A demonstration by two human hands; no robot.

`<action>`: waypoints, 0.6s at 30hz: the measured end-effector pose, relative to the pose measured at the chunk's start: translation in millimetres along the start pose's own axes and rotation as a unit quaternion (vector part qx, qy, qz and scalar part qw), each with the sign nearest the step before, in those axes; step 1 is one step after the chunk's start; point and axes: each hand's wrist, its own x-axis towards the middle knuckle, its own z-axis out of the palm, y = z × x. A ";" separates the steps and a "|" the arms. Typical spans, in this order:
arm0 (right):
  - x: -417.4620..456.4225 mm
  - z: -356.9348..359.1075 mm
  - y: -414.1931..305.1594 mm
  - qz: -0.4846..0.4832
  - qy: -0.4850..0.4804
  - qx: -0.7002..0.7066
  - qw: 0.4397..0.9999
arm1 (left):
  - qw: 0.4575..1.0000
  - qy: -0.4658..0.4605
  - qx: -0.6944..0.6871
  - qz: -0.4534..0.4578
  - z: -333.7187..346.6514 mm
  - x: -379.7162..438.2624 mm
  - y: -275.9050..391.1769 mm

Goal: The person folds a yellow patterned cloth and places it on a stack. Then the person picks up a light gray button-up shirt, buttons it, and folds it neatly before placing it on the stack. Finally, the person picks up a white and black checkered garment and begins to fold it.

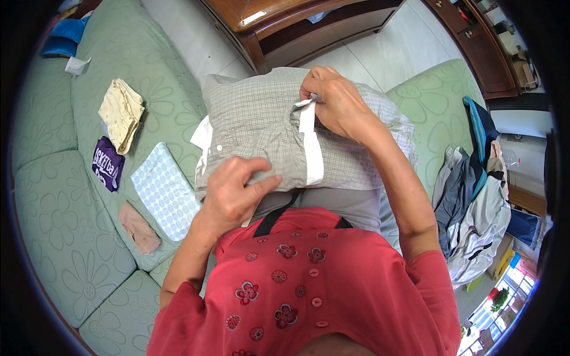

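Note:
A grey checked garment (249,107), which looks like a shirt with white trim, lies spread across my lap. My right hand (331,100) pinches the end of its white band (314,164), beside a gathered fold of sleeve-like cloth. My left hand (234,189) is over the near left part of the garment, thumb and forefinger apart. Nothing shows between those fingers; whether they touch the cloth I cannot tell. Small white buttons (219,147) show at the garment's left edge.
On the green sofa (58,213) to the left lie a folded cream cloth (119,111), a purple printed garment (108,162), a blue-patterned folded cloth (167,191) and a beige cloth (139,229). Several loose clothes (476,213) lie heaped at right. A wooden table (249,22) stands ahead.

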 end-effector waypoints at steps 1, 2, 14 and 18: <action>-2.3 -1.0 1.0 -0.008 0.003 0.007 1.000 | 1.000 -0.024 -0.008 -0.008 4.4 -7.8 3.8; -4.5 0.1 4.9 -0.008 0.013 0.008 1.000 | 0.999 -0.018 0.014 -0.028 5.0 -13.4 6.2; -30.5 30.2 -41.7 -0.172 0.056 -0.079 0.980 | 0.971 0.113 0.119 -0.171 -6.9 -102.7 -25.4; -56.1 58.9 -0.7 -0.081 -0.017 -0.190 0.978 | 0.965 0.122 0.122 -0.196 6.1 -135.3 -35.6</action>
